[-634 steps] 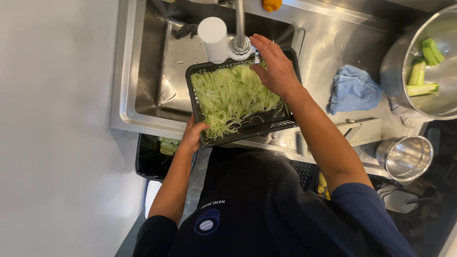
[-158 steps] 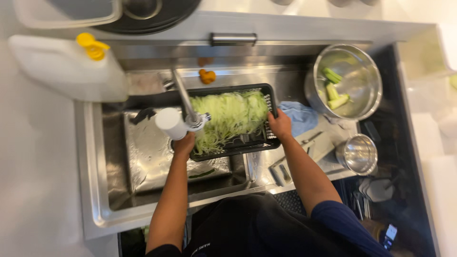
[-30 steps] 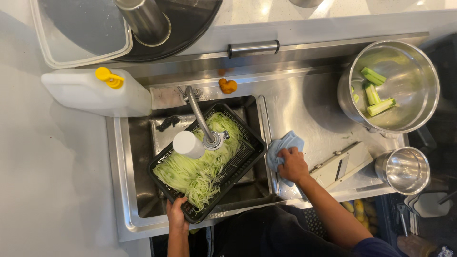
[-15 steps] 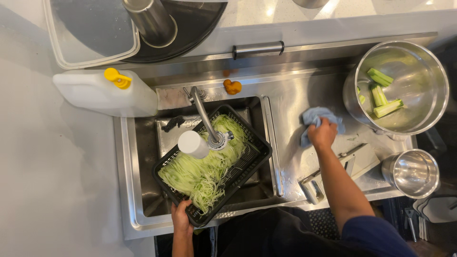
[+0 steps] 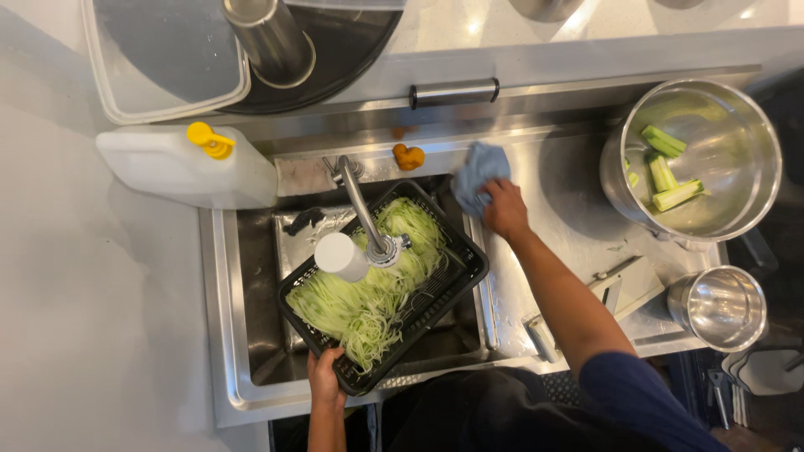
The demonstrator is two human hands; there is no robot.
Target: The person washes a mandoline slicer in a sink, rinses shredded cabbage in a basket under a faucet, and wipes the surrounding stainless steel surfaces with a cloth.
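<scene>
Left hand [image 5: 325, 378] clamped on near corner of black basket [image 5: 456, 276], holding it tilted in the sink [image 5: 226, 335]. Basket full of pale green shreds [image 5: 360, 293], lying under the tap [image 5: 362, 209], whose white head [image 5: 340, 255] sits over the shreds. Right hand [image 5: 505, 209] well apart from left, fingers closed on blue cloth [image 5: 477, 172], pressed on the steel drainboard [image 5: 569, 218] just right of the sink, at its far edge. Orange bit [image 5: 409, 156] on the ledge near the cloth, left of it. White jug [image 5: 180, 167] with yellow cap [image 5: 209, 140] left of the tap, on the counter. Big steel bowl [image 5: 737, 142] far right with green stalk pieces [image 5: 666, 172] inside. Small steel cup [image 5: 718, 306] near right. Slicer [image 5: 620, 280] lies on the drainboard between arm and cup. Clear tub [image 5: 100, 92] and a steel cup [image 5: 270, 38] on a dark round tray [image 5: 360, 50] at far left.
</scene>
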